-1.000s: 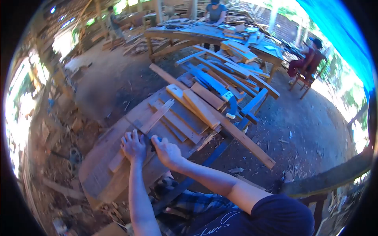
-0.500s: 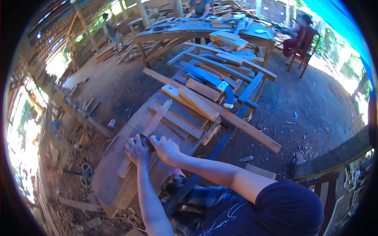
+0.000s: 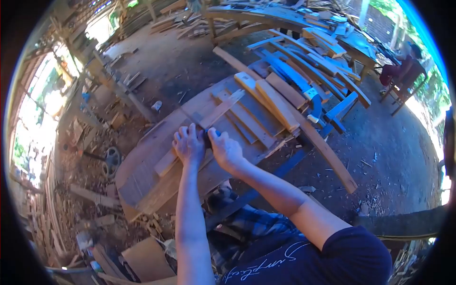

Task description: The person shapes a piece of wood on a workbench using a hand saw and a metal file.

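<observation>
A narrow wooden strip point(image 3: 222, 110) lies slantwise on the worn wooden bench top point(image 3: 137, 168), its far end resting over other flat pieces. My left hand point(image 3: 190, 146) is over the strip, fingers bent down around it. My right hand point(image 3: 225, 151) is closed on the dark handle of a tool, close beside the left hand. A thin dark blade point(image 3: 191, 115) sticks out past the fingers toward the far left, across the strip. What kind of tool it is cannot be made out, as the hands hide most of it.
Planks point(image 3: 275, 107) and a blue-handled handsaw point(image 3: 311, 95) lie beyond the strip. A long board point(image 3: 327, 152) juts off the bench's right side. Farther back stands a table point(image 3: 237, 18) piled with wood. A person sits on a chair point(image 3: 403, 88) at right. Scraps litter the ground.
The camera view has turned, so the bench and hands appear farther right and the far table higher. Both hands keep their places at the strip and tool.
</observation>
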Demonstrator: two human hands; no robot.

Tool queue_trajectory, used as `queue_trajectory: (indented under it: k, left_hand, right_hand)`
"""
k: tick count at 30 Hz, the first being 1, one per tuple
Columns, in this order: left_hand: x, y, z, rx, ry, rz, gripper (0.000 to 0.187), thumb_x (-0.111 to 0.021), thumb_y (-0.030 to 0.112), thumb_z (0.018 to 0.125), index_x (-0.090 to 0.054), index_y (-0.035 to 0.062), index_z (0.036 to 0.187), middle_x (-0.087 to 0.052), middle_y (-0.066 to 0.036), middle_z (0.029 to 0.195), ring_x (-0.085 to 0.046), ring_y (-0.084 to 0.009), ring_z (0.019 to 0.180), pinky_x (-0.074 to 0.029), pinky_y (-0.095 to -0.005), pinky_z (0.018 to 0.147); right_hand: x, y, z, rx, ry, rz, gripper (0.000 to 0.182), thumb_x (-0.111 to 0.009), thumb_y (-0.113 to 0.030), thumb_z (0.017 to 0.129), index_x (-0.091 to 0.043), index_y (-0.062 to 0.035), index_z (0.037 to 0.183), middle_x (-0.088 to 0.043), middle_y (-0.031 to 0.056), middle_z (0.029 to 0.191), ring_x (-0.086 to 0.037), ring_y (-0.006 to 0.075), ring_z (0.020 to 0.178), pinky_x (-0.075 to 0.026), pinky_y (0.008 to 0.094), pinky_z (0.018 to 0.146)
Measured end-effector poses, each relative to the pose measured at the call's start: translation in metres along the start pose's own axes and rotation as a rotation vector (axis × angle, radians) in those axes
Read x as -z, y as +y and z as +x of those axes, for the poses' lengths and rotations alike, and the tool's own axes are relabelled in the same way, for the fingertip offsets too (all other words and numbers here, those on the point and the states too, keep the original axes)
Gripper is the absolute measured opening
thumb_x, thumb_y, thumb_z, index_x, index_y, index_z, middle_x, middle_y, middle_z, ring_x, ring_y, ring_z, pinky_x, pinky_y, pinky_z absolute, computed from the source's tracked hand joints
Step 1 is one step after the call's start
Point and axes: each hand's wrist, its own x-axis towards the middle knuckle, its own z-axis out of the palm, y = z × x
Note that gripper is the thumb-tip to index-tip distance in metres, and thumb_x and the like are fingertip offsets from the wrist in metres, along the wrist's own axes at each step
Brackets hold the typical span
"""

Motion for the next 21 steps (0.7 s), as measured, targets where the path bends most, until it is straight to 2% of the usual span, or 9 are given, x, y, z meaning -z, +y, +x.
queue_trajectory:
  k: [1, 3, 4, 7, 9, 10, 12, 17, 21]
  left_hand:
    - [0.001, -0.001, 0.001, 0.001, -0.041, 0.005, 0.030, -0.058, 0.037, 0.088, -0.059, 0.0179, 0.111, -0.059, -0.007, 0.101, -0.056, -0.0300, 0.099, -0.046, -0.0454, 0.078]
    - [-0.011, -0.010, 0.002, -0.043, -0.016, 0.015, 0.028, -0.060, 0.035, 0.085, -0.063, 0.0149, 0.105, -0.062, -0.009, 0.098, -0.060, -0.0287, 0.093, -0.049, -0.0436, 0.073]
    - [-0.003, -0.002, 0.006, -0.036, -0.055, 0.012, 0.027, -0.061, 0.034, 0.083, -0.064, 0.0149, 0.103, -0.063, -0.009, 0.095, -0.061, -0.0298, 0.090, -0.049, -0.0447, 0.071]
    - [-0.005, 0.003, 0.005, 0.025, -0.044, 0.055, 0.031, -0.060, 0.034, 0.087, -0.060, 0.0151, 0.111, -0.058, -0.008, 0.107, -0.054, -0.0306, 0.100, -0.046, -0.0458, 0.079]
    - [-0.005, 0.008, 0.006, 0.051, -0.085, 0.043, 0.032, -0.059, 0.035, 0.088, -0.059, 0.0152, 0.113, -0.056, -0.008, 0.109, -0.053, -0.0302, 0.102, -0.044, -0.0456, 0.081]
    - [-0.010, 0.008, 0.006, 0.052, -0.063, 0.035, 0.032, -0.058, 0.035, 0.088, -0.059, 0.0151, 0.114, -0.056, -0.008, 0.109, -0.052, -0.0299, 0.102, -0.044, -0.0452, 0.081]
    - [-0.007, 0.001, 0.003, 0.079, -0.053, 0.056, 0.033, -0.058, 0.035, 0.089, -0.059, 0.0150, 0.115, -0.055, -0.007, 0.109, -0.052, -0.0297, 0.102, -0.044, -0.0449, 0.081]
    - [-0.003, 0.004, 0.002, 0.068, -0.035, 0.020, 0.035, -0.058, 0.037, 0.089, -0.059, 0.0147, 0.116, -0.055, -0.007, 0.107, -0.053, -0.0297, 0.100, -0.044, -0.0449, 0.079]
    - [-0.003, 0.004, 0.000, 0.055, -0.050, 0.010, 0.035, -0.058, 0.037, 0.089, -0.059, 0.0133, 0.114, -0.055, -0.007, 0.107, -0.052, -0.0295, 0.100, -0.043, -0.0444, 0.079]
  right_hand:
    - [0.007, -0.005, 0.000, -0.036, -0.059, 0.016, 0.027, -0.048, -0.015, 0.091, -0.040, -0.0097, 0.116, -0.059, 0.0231, 0.087, -0.065, 0.0417, 0.071, -0.052, 0.0507, 0.057]
    - [0.006, 0.004, -0.007, 0.030, -0.029, -0.076, 0.026, -0.051, -0.012, 0.088, -0.044, -0.0116, 0.113, -0.060, 0.0224, 0.090, -0.065, 0.0383, 0.066, -0.053, 0.0431, 0.053]
    - [0.004, 0.012, -0.018, 0.095, 0.051, -0.112, 0.025, -0.051, -0.011, 0.088, -0.044, -0.0110, 0.113, -0.059, 0.0230, 0.089, -0.066, 0.0368, 0.066, -0.054, 0.0447, 0.054]
    - [0.029, 0.013, -0.031, -0.081, -0.071, 0.001, 0.025, -0.051, -0.010, 0.088, -0.044, -0.0100, 0.112, -0.058, 0.0235, 0.089, -0.066, 0.0365, 0.072, -0.055, 0.0475, 0.060]
    - [0.023, 0.009, -0.028, -0.131, -0.144, 0.085, 0.035, -0.045, -0.008, 0.089, -0.041, -0.0147, 0.124, -0.055, 0.0252, 0.098, -0.065, 0.0421, 0.079, -0.054, 0.0480, 0.063]
    - [0.018, 0.008, -0.023, -0.136, -0.155, 0.093, 0.035, -0.045, -0.008, 0.089, -0.041, -0.0147, 0.124, -0.055, 0.0252, 0.098, -0.065, 0.0421, 0.079, -0.054, 0.0480, 0.063]
    - [0.009, 0.001, -0.011, -0.055, -0.044, 0.052, 0.035, -0.047, -0.008, 0.089, -0.040, -0.0147, 0.123, -0.056, 0.0247, 0.101, -0.065, 0.0416, 0.079, -0.054, 0.0471, 0.063]
    - [0.024, 0.019, -0.030, 0.044, -0.052, 0.104, 0.033, -0.047, -0.009, 0.089, -0.040, -0.0130, 0.121, -0.055, 0.0251, 0.102, -0.065, 0.0438, 0.076, -0.053, 0.0496, 0.062]
    - [0.033, 0.010, -0.035, -0.049, -0.112, 0.094, 0.028, -0.047, -0.011, 0.090, -0.041, -0.0128, 0.117, -0.056, 0.0250, 0.100, -0.065, 0.0434, 0.076, -0.053, 0.0498, 0.062]
